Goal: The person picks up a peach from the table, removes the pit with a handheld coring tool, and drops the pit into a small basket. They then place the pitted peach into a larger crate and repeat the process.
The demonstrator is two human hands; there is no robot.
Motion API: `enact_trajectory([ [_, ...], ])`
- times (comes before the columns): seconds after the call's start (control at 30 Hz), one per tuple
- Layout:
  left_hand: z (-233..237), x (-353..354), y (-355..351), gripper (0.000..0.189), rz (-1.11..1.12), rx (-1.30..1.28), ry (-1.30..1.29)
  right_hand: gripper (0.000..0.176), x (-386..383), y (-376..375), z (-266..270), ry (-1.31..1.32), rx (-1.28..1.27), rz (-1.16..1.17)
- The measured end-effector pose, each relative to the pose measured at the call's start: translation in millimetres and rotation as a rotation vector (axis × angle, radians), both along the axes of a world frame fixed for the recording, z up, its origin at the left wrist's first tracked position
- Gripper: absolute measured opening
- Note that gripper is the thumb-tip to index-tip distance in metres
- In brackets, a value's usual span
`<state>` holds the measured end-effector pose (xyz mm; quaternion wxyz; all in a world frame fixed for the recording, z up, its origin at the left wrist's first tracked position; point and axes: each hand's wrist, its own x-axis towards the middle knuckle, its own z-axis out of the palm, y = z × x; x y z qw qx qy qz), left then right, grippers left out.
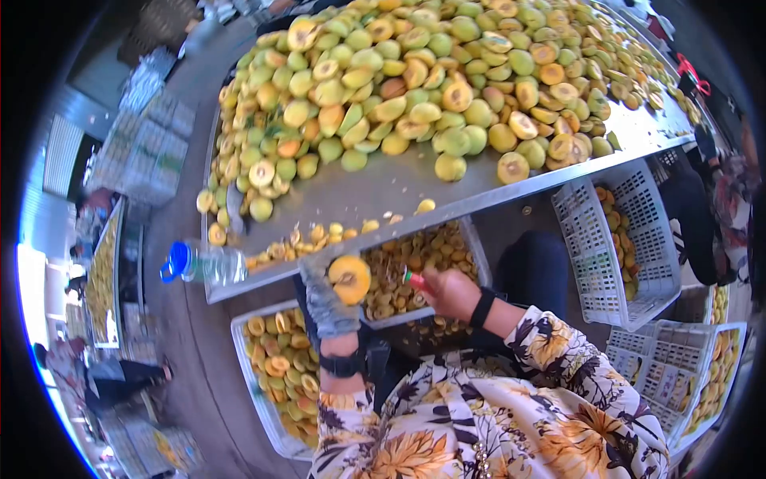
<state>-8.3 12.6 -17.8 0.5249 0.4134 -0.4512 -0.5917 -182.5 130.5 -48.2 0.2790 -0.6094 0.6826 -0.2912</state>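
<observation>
My left hand [327,303], in a grey glove, holds a halved orange fruit [349,279] with its cut face and dark centre showing. To the right, my right hand [451,294] is bare and closed around a small tool with a red and green handle [416,279]; its blade cannot be made out. Both hands are over a crate of small fruit pieces [475,247] below the table's front edge. A large heap of green and yellow fruit [367,88], many pieces halved, lies on the metal table [383,184].
A clear bottle with a blue cap [211,264] lies at the table's left corner. One fruit crate [249,375] stands below left; white crates [594,279] stand at right. A person [104,379] is at far left, another person [702,207] at right.
</observation>
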Motion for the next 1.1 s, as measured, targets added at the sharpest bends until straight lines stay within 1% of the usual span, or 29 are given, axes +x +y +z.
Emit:
enact_trajectory([
  [0.03, 4, -6, 2, 0.061, 0.037, -0.01, -0.01, 0.024, 6, 1, 5, -0.15, -0.068, -0.051],
  [0.07, 12, -8, 8, 0.064, -0.07, 0.066, 0.082, 0.027, 11, 1, 11, -0.299, -0.137, -0.112],
  [0.1, 16, -10, 13, 0.066, -0.108, 0.088, 0.101, 0.031, 12, 3, 21, -0.365, -0.169, -0.101],
  [0.13, 20, -12, 18, 0.067, -0.148, 0.109, 0.122, 0.035, 20, -1, 24, -0.505, -0.227, -0.109],
  [0.2, 20, -12, 28, 0.063, -0.199, 0.084, 0.12, 0.038, 27, 2, 50, -0.972, 0.03, -0.213],
  [0.23, 14, -12, 30, 0.06, -0.199, 0.122, 0.143, 0.042, 28, 1, 48, -1.039, 0.1, -0.178],
  [0.27, 9, -14, 33, 0.057, -0.2, 0.158, 0.165, 0.042, 33, 1, 47, -1.042, 0.11, -0.176],
  [0.3, 11, -19, 39, 0.051, -0.158, 0.068, 0.165, 0.042, 41, 0, 46, -0.98, 0.077, -0.174],
  [0.33, 2, -20, 40, 0.045, -0.16, 0.051, 0.194, 0.042, 45, 0, 45, -0.916, 0.042, -0.174],
  [0.37, -11, -17, 37, 0.043, -0.179, 0.162, 0.264, 0.042, 45, 0, 45, -0.918, 0.05, -0.177],
  [0.4, -19, -14, 37, 0.041, -0.196, 0.273, 0.336, 0.042, 40, -2, 47, -0.816, 0.046, -0.129],
  [0.43, -15, -11, 40, 0.041, -0.189, 0.281, 0.337, 0.042, 36, -3, 48, -0.715, 0.044, -0.079],
  [0.47, -8, -8, 42, 0.041, -0.312, 0.442, 0.373, 0.042, 33, -6, 48, -0.614, 0.039, -0.026],
  [0.5, -4, -5, 44, 0.041, -0.435, 0.601, 0.409, 0.043, 33, -10, 41, -0.446, -0.175, 0.047],
  [0.53, -4, 1, 47, 0.041, -0.429, 0.604, 0.41, 0.043, 30, -13, 37, -0.448, -0.171, 0.051],
  [0.6, -4, 13, 55, 0.045, -0.473, 0.365, 0.051, 0.042, 27, -16, 34, -0.229, -0.27, 0.081],
  [0.63, -11, 7, 52, 0.047, -0.356, 0.422, 0.102, 0.038, 28, -16, 36, -0.177, -0.184, 0.004],
  [0.67, -12, 8, 49, 0.047, -0.352, 0.422, 0.101, 0.038, 29, -15, 38, -0.179, -0.184, 0.008],
  [0.73, -11, 10, 47, 0.045, -0.282, 0.591, 0.409, 0.032, 34, -7, 41, -0.186, -0.122, -0.052],
  [0.8, -14, 12, 46, 0.043, -0.276, 0.568, 0.448, 0.03, 40, 3, 31, -0.198, -0.097, -0.024],
  [0.87, -20, 11, 45, 0.04, -0.277, 0.518, 0.533, 0.034, 46, 13, 20, -0.212, 0.0, 0.023],
  [0.93, -26, 9, 45, 0.036, -0.279, 0.499, 0.515, 0.031, 49, 15, 29, -0.188, -0.005, 0.015],
  [1.0, -29, 6, 48, 0.033, -0.255, 0.411, 0.416, 0.029, 49, 16, 29, -0.206, 0.008, 0.011],
  [1.07, -27, 1, 54, 0.032, -0.236, 0.408, 0.383, 0.027, 49, 16, 34, -0.225, 0.042, 0.009],
  [1.1, -26, -2, 57, 0.032, -0.22, 0.266, 0.292, 0.025, 49, 16, 36, -0.242, 0.073, 0.01],
])
